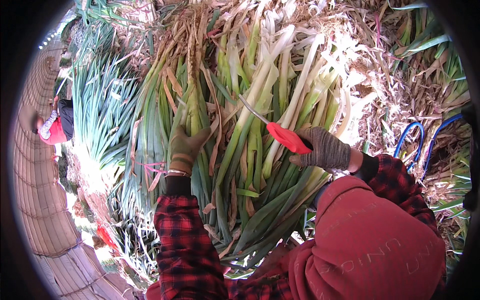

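Note:
A wide heap of long green onions (pixel 240 170) lies before me, white stalks mostly at the far end and green leaves toward me. My left hand (pixel 187 149), in a brownish-green glove, is closed around a few stalks (pixel 192 112) with dry brown leaves on them; its fingertips are hidden among them. My right hand (pixel 325 149), in a grey knit glove, grips a tool by its red handle (pixel 287 138). The tool's thin metal shaft (pixel 253 109) points up and left over the onions; its exact kind I cannot tell.
More green onions (pixel 102 110) are piled on the left, beside a woven mat (pixel 42 185). A person in red (pixel 52 127) is at the far left. Dry husks (pixel 390 85) cover the right, near a blue tube (pixel 410 137). Dark red cloth (pixel 370 245) fills the lower right.

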Available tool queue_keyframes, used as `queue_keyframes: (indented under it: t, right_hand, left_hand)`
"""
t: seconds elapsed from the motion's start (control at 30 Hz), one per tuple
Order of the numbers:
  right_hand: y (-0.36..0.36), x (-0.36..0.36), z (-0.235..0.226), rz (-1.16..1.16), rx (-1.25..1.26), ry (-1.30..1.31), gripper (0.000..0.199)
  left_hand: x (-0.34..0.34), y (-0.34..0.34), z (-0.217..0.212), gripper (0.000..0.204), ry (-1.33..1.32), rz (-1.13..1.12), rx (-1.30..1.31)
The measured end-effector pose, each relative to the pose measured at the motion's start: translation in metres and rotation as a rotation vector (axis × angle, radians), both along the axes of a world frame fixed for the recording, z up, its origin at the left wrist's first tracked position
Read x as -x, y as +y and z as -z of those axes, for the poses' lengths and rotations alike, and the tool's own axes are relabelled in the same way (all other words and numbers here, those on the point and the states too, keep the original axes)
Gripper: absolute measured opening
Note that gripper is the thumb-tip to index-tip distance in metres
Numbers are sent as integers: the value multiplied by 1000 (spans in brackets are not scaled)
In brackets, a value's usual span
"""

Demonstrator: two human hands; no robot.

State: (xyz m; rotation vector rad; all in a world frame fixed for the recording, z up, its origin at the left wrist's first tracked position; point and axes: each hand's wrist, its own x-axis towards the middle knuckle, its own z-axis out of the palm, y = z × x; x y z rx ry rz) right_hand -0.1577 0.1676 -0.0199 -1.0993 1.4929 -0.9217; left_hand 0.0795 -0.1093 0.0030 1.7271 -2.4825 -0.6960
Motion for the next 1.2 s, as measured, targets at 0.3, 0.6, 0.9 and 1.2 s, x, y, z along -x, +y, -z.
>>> queue_keyframes:
  t: [0.3,0.6,0.9,1.2]
  right_hand:
    - [14,5,3,94,-4,-48,51]
    - [-8,-24,2,-208,-28,131,59]
    - [-91,49,27,-163,-94,488,54]
    - [-163,107,54,106,-160,189,54]
  left_hand:
    - [-2,32,-22,32,499,86,-299]
    - [10,44,23,56,127,108,-207]
    - [8,54,21,58,73,91,-209]
    - [1,48,28,58,65,110,-239]
